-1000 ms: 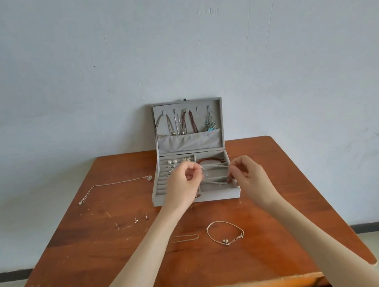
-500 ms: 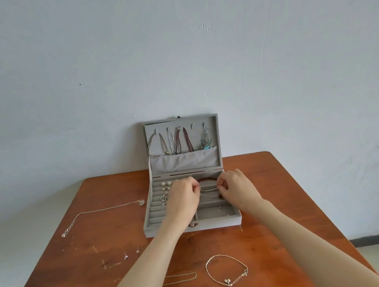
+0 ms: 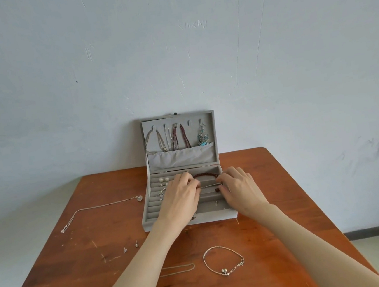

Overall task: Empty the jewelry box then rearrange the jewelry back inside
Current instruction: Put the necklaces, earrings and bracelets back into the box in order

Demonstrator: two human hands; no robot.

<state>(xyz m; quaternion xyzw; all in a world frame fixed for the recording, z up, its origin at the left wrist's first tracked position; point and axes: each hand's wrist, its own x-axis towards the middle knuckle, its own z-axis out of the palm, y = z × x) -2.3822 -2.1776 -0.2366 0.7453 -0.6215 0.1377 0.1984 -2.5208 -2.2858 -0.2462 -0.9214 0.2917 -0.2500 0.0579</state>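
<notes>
Left hand is over the middle of the jewelry box, palm down, fingers curled, its fingertips pinching one end of a thin silver chain. Right hand is over the right-hand compartment, palm down, fingers bent, pinching the other end of the same chain. Chain spans the short gap between the two hands, drawn nearly straight, just above the grey lining. How much of the chain lies under either palm cannot be told.

Dark red beaded bracelet lies in the rear right compartment, just behind the chain and between the two hands. Pearl studs and several small rings or earrings sit in the slotted rows on the left side of the box, beside the left hand. One small item lies in the front right compartment; too small to identify.

Lid stands upright against the wall. Necklaces hang from its hooks into a fabric pocket; a turquoise earring pair hangs at the right.

Wooden table carries the box. On it, well left of the box: a long silver necklace. Near the left forearm: two small stud earrings. In front, between the forearms: a silver bracelet and a short length of chain, partly hidden by the left forearm.
</notes>
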